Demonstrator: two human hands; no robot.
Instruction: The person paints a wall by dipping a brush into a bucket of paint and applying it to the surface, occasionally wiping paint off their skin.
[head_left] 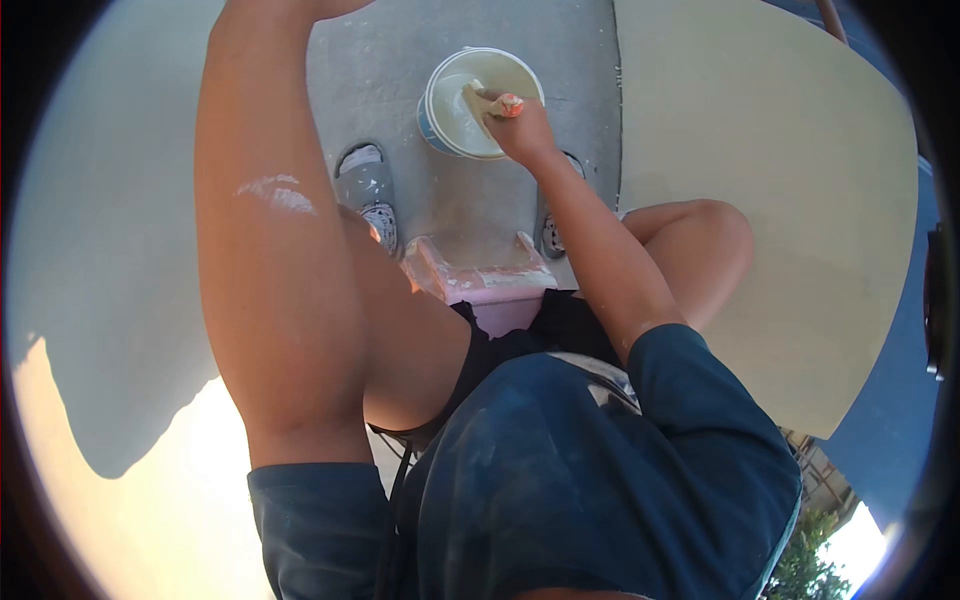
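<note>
My right hand (pixel 522 128) is closed round a paintbrush (pixel 476 100) with a tan body and an orange-red handle end. It holds the brush over the mouth of a white bucket (pixel 432 118), which has whitish paint inside. The brush's lower end is hard to make out against the paint. Stretched forward, my left arm leads to my left hand (pixel 340 6), cut off by the top edge of the view. Its fingers are out of sight, so I cannot see what it touches. White paint is smeared on the left forearm.
Beneath me is a pink, paint-spattered stool (pixel 490 282). My feet, in grey sandals (pixel 368 185), stand on the grey floor (pixel 400 60) either side of the bucket. Large pale panels (pixel 760 200) flank me, the left panel (pixel 110 220) partly in bright sun.
</note>
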